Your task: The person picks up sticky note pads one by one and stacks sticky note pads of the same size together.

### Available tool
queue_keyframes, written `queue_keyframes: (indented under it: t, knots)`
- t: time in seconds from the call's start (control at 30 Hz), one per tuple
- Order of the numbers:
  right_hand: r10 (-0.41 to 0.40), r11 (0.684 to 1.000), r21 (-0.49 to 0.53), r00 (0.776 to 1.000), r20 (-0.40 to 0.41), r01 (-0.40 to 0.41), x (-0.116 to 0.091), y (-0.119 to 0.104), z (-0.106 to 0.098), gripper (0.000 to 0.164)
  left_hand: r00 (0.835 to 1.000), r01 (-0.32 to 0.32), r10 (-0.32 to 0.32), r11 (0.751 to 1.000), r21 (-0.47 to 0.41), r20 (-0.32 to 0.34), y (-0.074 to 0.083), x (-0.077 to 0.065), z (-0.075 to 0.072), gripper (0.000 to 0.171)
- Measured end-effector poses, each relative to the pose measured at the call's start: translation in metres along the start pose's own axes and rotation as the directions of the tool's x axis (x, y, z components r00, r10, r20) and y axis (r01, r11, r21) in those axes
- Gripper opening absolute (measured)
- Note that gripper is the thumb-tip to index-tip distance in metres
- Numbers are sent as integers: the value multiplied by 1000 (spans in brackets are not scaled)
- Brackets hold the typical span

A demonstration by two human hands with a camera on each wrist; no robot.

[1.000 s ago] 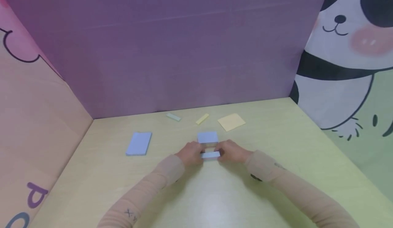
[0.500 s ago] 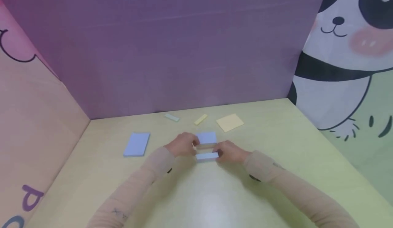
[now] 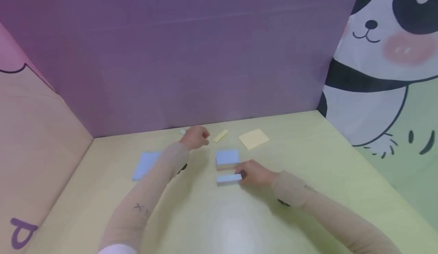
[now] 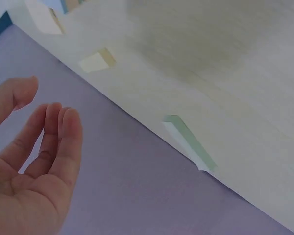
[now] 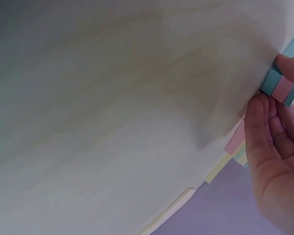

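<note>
Evidently, in the head view, the right hand (image 3: pixel 254 173) has hold of a narrow layered bar (image 3: pixel 228 179) by its three o'clock end, on the table (image 3: pixel 222 216). A broader layered block (image 3: pixel 227 158) stands at twelve o'clock from the bar, just apart from it; a yellow square (image 3: pixel 254 138) lies toward one o'clock, a blue slab (image 3: pixel 145 165) a little past nine. The left hand (image 3: pixel 195 137), toward eleven, has a yellow strip (image 3: pixel 221 135) at three o'clock and partly hides a pale green strip (image 3: pixel 183 132) between nine and ten.

In the left wrist view, that hand's thumb and gently bent fingers are spread apart with nothing between them; the green strip lies at about three o'clock from it, untouched.

In the right wrist view, the thumb and fingers pinch the bar across its teal and pink layers. It will likely handle as light and fairly stiff, though the layers might slide if they are loose; whether they are bonded cannot be told. Its long sides, near the ends, look the best place to grasp.
</note>
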State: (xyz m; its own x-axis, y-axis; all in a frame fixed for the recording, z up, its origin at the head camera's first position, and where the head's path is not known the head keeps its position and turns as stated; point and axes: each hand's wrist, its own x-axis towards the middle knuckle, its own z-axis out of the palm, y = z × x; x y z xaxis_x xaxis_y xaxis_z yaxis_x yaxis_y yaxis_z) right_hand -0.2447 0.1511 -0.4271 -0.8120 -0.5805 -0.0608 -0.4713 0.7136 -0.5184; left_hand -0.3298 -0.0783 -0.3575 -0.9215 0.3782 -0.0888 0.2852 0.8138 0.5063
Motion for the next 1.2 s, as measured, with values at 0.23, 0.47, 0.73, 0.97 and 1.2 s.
queue_keyframes:
  t: [0.23, 0.47, 0.73, 0.97, 1.2]
  knots:
    - [34, 998, 57, 999, 18, -35, -5, -1, 6, 22, 999, 32, -34, 996, 86, 18, -7, 37, 21, 35]
    - [45, 998, 42, 999, 19, -46, -4, -4, 11, 23, 987, 124, -139, 980, 157, 87, -16, 72, 44, 23]
    - [41, 998, 55, 999, 11, -42, -5, -10, 6, 21, 976, 203, -206, 978, 42, 72, -5, 74, 48, 23]
    - [42, 998, 46, 999, 17, -43, -2, -10, 4, 20, 983, 185, -186, 980, 76, 6, 4, 67, 49, 19]
    - [38, 999, 39, 999, 2, -38, 2, -6, 1, 20, 983, 184, -182, 976, 120, -27, -5, 94, 61, 15]
